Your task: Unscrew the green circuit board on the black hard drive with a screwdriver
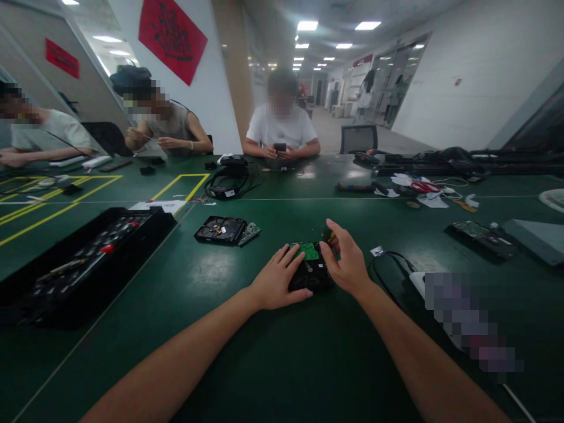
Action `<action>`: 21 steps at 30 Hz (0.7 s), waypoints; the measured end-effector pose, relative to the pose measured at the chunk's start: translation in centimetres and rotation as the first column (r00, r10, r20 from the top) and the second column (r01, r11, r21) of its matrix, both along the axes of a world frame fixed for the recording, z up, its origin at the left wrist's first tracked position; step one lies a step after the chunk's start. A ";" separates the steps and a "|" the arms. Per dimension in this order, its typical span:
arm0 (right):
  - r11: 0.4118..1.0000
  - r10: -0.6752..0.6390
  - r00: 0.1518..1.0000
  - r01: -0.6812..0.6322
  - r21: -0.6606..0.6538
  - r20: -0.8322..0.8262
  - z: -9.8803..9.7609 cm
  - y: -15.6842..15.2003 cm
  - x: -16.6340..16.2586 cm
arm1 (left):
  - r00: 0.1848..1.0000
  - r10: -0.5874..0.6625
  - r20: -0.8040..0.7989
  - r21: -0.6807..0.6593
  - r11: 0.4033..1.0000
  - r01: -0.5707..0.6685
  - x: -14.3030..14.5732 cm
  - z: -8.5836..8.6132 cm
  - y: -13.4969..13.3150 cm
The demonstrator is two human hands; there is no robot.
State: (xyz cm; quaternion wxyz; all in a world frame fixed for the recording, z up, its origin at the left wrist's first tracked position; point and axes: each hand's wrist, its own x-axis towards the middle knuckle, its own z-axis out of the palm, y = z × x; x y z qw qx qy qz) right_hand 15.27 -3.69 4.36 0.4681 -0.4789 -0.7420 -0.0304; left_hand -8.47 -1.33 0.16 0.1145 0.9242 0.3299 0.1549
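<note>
The drive [318, 278] is lying flat on the table [308, 364], directly before the person and beneath both hands. Its green board [311, 251] is sitting on the upper face. The left hand [275, 281] is resting wide over the drive's left part, its fingers spreading on the top and its thumb reaching along the near edge; it appears to be steadying the piece. The right hand [347, 258] is closing on a yellow-and-black tool [327, 233], pinching it at the drive's far right corner. The tool's tip is not showing, so whether it is engaging a screw cannot be told.

As to progress, the work is judged to be standing at an early stage: the board is sitting on the drive, and no parts are seen lying loose just beside it. Freeing the board, then, appears to be remaining. Screws are too small to be counted.

To the left, beyond the hand, a second drive [219, 230] is lying with a loose board [250, 233] just beside it, suggesting that this unit is further along. Farther left, a black tray [147, 239] is holding mixed small parts. Across the table, a co-worker [282, 126] is holding a dark device [280, 147].
</note>
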 end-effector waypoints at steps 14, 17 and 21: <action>0.991 -0.095 0.993 0.101 0.091 -0.068 -0.4 0.3 0.5 | 1.000 -0.002 0.000 0.022 1.000 0.002 0.0 -0.1 -0.2; 0.997 -0.067 0.991 0.072 0.036 -0.120 -0.9 0.6 0.6 | 1.000 0.003 -0.012 0.022 1.000 -0.002 0.1 -0.1 -0.1; 0.999 -0.024 0.980 0.019 -0.030 -0.197 -1.3 0.8 0.9 | 1.000 0.004 -0.014 0.023 1.000 -0.003 0.0 -0.3 -0.1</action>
